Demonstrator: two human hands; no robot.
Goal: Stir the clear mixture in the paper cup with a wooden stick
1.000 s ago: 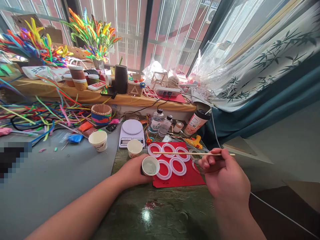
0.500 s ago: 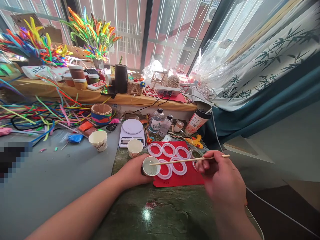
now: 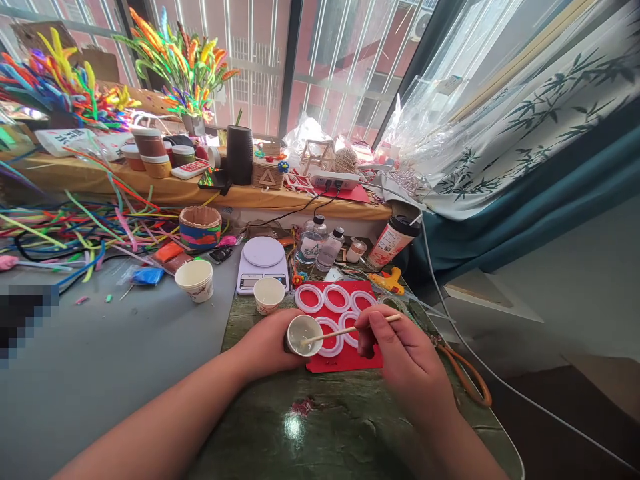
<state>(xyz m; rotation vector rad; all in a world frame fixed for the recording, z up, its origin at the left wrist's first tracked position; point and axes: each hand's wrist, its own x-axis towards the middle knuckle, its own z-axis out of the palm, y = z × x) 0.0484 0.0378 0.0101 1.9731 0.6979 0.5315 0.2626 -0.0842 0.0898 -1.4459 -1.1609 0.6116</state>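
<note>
My left hand (image 3: 273, 341) is wrapped round a small paper cup (image 3: 306, 320) holding a clear liquid. Between the thumb and fingers of my right hand (image 3: 400, 347) is a thin wooden stick (image 3: 337, 333), its tip dipped into the liquid. Just beyond the cup, several ring-shaped, pale white moulds (image 3: 337, 299) lie on a red sheet (image 3: 350, 361); my right hand covers part of them. Another paper cup (image 3: 269, 295) stands behind my left hand, in front of a white kitchen scale (image 3: 263, 261).
Two clear bottles (image 3: 330, 251) stand behind the moulds, near a tilted drink cup (image 3: 393, 241) and a yellow glue gun (image 3: 391, 281). Stacked paper cups (image 3: 194, 280) sit at left, before tangled pipe cleaners (image 3: 95, 233). A white cable (image 3: 435, 267) runs down the right side.
My right hand has moved left, towards the cup, and the stick now slopes down deeper into it. An orange-brown strap has come into sight at the right. My left hand stays about the same.
</note>
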